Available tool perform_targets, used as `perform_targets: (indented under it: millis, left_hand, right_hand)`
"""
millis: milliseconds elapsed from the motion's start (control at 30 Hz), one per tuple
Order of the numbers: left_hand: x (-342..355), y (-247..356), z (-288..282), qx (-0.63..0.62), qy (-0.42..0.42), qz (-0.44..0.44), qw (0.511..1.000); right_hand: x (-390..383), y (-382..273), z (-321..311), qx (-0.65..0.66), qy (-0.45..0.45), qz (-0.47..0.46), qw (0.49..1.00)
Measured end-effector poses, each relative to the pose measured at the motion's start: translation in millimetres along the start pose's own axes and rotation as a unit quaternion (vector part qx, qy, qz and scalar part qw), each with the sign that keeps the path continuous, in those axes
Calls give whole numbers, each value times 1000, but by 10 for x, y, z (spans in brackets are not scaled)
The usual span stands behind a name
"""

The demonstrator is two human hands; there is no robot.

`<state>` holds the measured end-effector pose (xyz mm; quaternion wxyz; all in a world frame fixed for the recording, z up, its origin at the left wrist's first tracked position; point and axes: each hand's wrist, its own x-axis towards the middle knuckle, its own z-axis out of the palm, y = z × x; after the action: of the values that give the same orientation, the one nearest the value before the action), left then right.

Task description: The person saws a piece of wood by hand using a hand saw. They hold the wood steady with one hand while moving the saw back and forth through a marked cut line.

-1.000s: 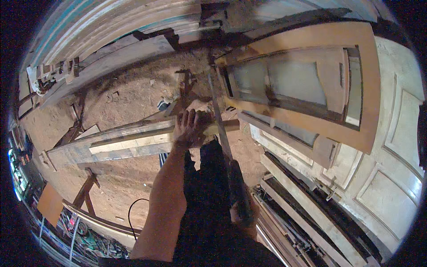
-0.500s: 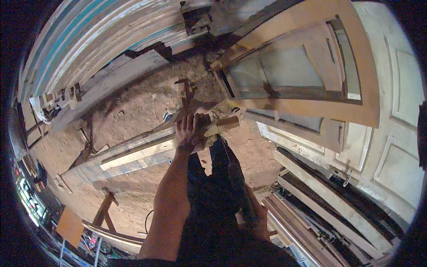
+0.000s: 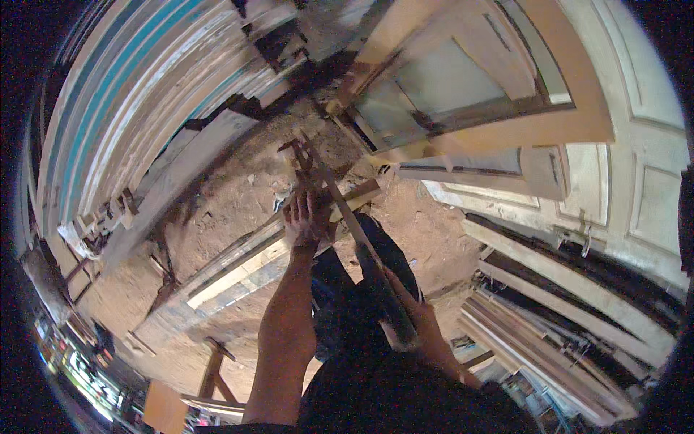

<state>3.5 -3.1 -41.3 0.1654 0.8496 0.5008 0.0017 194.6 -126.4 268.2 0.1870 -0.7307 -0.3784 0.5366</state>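
A long, narrow wooden board [image 3: 241, 276] runs from the left toward the middle over a bench, its short end [image 3: 365, 194] reaching to the right. My left hand [image 3: 306, 218] is closed over the board near that end, with the fingers bent across the far edge. A handsaw [image 3: 345, 210] lies across the wood just right of this hand, its blade pointing away from me. At the near end, my right hand [image 3: 416, 315] grips the saw's dark handle [image 3: 387, 307]. The blade's contact with the wood cannot be made out clearly.
Many planks [image 3: 130, 94] are stacked at the far left. A wooden door frame with glass [image 3: 463, 87] leans at the far right, beside a pale panelled door [image 3: 654, 166]. Long timber pieces [image 3: 535, 354] lie at the near right. A wooden trestle [image 3: 212, 365] stands near left.
My right hand has pushed the handsaw forward and up, so more of its blade shows past the board. My left hand stays on the wood. The whole view has turned slightly.
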Motion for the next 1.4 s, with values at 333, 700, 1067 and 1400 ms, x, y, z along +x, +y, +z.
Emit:
perform_targets:
  millis: [333, 700, 1067, 1400]
  left_hand:
    - [86, -25, -184, 17, -96, -37, 995]
    - [-27, -130, 127, -4, 40, -2, 999]
    - [-190, -152, 113, -34, 34, -18, 999]
    - [-8, 147, -156, -55, -30, -35, 997]
  right_hand:
    - [-245, -70, -119, 87, 18, -7, 996]
    - [-196, -115, -137, 57, 4, 51, 997]
    - [541, -487, 36, 11, 7, 26, 1000]
    - [900, -153, 254, 45, 40, -33, 998]
